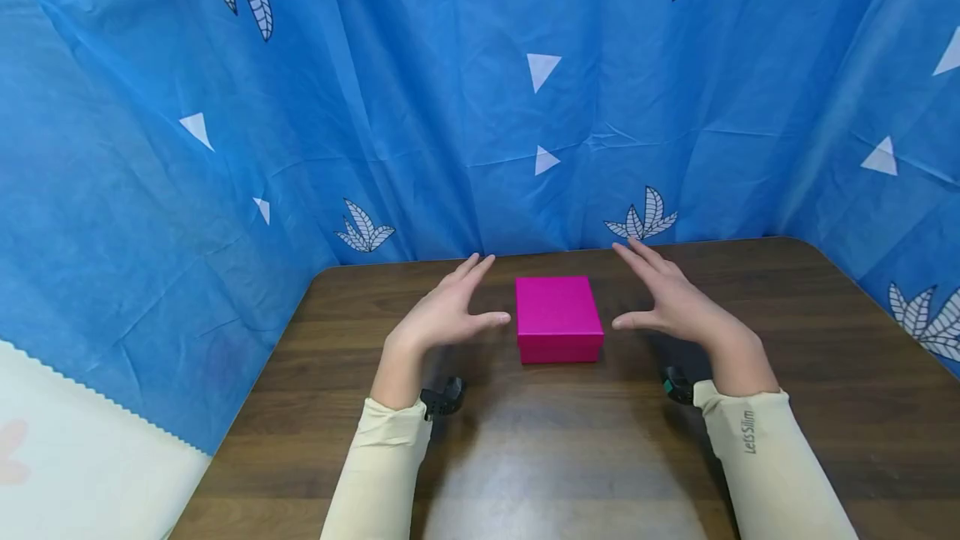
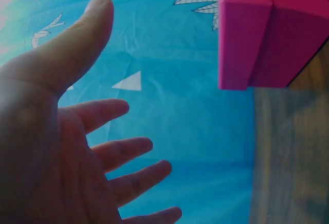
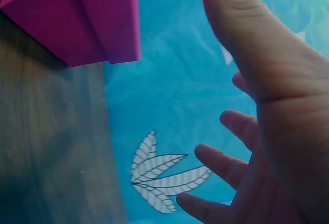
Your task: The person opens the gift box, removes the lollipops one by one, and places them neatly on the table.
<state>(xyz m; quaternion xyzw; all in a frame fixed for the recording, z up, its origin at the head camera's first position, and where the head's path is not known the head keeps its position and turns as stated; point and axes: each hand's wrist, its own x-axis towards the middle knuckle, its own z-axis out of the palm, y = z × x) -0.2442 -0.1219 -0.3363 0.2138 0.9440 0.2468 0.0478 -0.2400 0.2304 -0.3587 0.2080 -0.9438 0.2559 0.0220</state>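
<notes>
A bright pink box [image 1: 558,307] with a fitted lid sits on the wooden table between my two hands. To its left my left hand [image 1: 444,307] is held with thumb and fingers spread, and a gap separates it from the box. My right hand [image 1: 678,302] mirrors it on the other side, fingers extended and thumb pointing toward the box. In the left wrist view the box [image 2: 277,34] shows its lid seam at upper right, away from the fingers. The right wrist view has the box [image 3: 77,18] at upper left, apart from the thumb. Both palms hold nothing.
A blue curtain [image 1: 450,107] with leaf and triangle prints hangs behind the table [image 1: 570,457] and along both sides. White cloth [image 1: 75,448] with a scalloped edge lies at lower left. Dark wrist cameras [image 1: 444,397] are strapped at the cream sleeves.
</notes>
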